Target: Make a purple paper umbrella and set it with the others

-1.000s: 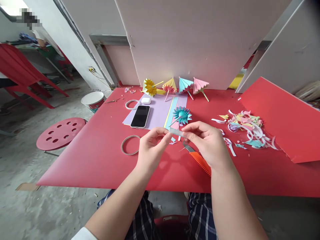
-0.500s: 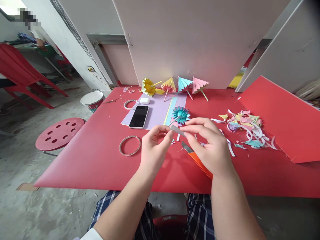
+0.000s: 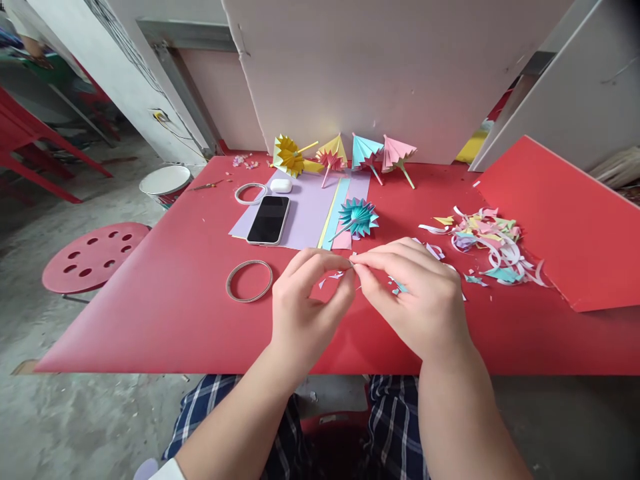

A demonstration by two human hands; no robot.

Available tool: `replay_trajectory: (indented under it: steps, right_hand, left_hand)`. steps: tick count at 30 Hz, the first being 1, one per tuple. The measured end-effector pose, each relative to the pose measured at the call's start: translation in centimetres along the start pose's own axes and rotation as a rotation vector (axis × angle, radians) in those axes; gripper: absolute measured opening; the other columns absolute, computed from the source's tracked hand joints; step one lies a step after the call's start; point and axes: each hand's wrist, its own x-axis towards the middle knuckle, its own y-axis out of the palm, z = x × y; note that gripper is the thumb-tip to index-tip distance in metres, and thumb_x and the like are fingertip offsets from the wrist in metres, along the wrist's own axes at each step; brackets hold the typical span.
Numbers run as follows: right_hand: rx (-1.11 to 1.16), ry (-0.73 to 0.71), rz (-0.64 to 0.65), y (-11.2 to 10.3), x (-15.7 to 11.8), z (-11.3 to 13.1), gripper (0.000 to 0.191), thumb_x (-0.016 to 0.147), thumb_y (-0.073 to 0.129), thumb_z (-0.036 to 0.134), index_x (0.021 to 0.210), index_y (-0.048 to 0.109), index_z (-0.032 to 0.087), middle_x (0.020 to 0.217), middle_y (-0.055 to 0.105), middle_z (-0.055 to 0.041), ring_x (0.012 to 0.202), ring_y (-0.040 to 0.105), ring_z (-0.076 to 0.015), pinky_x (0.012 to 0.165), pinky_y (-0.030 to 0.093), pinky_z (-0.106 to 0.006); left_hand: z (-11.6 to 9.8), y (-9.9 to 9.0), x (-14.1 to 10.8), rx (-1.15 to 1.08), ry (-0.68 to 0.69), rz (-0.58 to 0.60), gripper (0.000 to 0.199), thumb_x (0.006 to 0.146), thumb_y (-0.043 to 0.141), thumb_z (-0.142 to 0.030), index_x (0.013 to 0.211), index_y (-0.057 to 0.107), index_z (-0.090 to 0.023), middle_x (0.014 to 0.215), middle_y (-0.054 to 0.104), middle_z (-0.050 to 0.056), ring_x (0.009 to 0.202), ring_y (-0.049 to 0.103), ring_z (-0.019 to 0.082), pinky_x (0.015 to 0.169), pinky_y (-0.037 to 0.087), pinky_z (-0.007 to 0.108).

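Observation:
My left hand (image 3: 311, 300) and my right hand (image 3: 417, 293) meet fingertip to fingertip above the red table (image 3: 170, 327). Both pinch a small grey strip (image 3: 352, 263), of which only a sliver shows between the fingers. Just beyond them a teal pleated paper umbrella (image 3: 358, 218) lies on its side with its thin stick toward the left. To the left of my left hand rests a roll of tape (image 3: 249, 281). Bits of cut paper lie partly hidden behind my fingers.
Several small paper umbrellas (image 3: 367, 153) stand along the back. A phone (image 3: 269, 220), a white earbud case (image 3: 281, 186) and another tape roll (image 3: 251, 194) are at the left. Paper scraps (image 3: 490, 240) and a red board (image 3: 575, 227) lie right; a red stool (image 3: 95, 257) stands left.
The grey strip, seen broadly between my hands before, now shows only as a sliver as my fingertips come together. The orange-handled cutter below my right hand is no longer visible.

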Motion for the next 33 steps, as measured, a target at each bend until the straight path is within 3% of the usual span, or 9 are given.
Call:
replay_trajectory:
  steps: [5, 22, 33]
  right_hand:
    - [-0.018, -0.007, 0.009, 0.11, -0.05, 0.2, 0.013, 0.079, 0.055, 0.01, 0.084, 0.064, 0.018, 0.079, 0.067, -0.0034, 0.074, 0.057, -0.0153, 0.068, 0.048, -0.031]
    - [0.052, 0.092, 0.033, 0.09, -0.01, 0.22, 0.011, 0.082, 0.052, 0.013, 0.08, 0.061, 0.02, 0.075, 0.064, -0.0008, 0.072, 0.056, -0.0138, 0.066, 0.046, -0.028]
    - [0.086, 0.094, 0.041, -0.26, -0.03, 0.42, 0.01, 0.082, 0.056, 0.015, 0.086, 0.063, 0.021, 0.082, 0.066, -0.001, 0.078, 0.058, -0.0142, 0.072, 0.047, -0.028]
  left_hand:
    - [-0.19, 0.07, 0.01, 0.096, 0.07, -0.034, 0.013, 0.074, 0.055, -0.006, 0.072, 0.058, -0.018, 0.071, 0.058, -0.001, 0.07, 0.053, 0.011, 0.064, 0.044, 0.024]
    - [-0.17, -0.08, -0.06, -0.082, -0.083, 0.053, 0.01, 0.076, 0.055, -0.011, 0.07, 0.054, -0.02, 0.068, 0.055, -0.001, 0.066, 0.05, 0.012, 0.063, 0.044, 0.025]
    - [-0.02, -0.07, -0.13, -0.077, -0.069, 0.035, 0.012, 0.075, 0.054, -0.008, 0.072, 0.055, -0.019, 0.07, 0.055, -0.001, 0.068, 0.05, 0.011, 0.064, 0.043, 0.024]
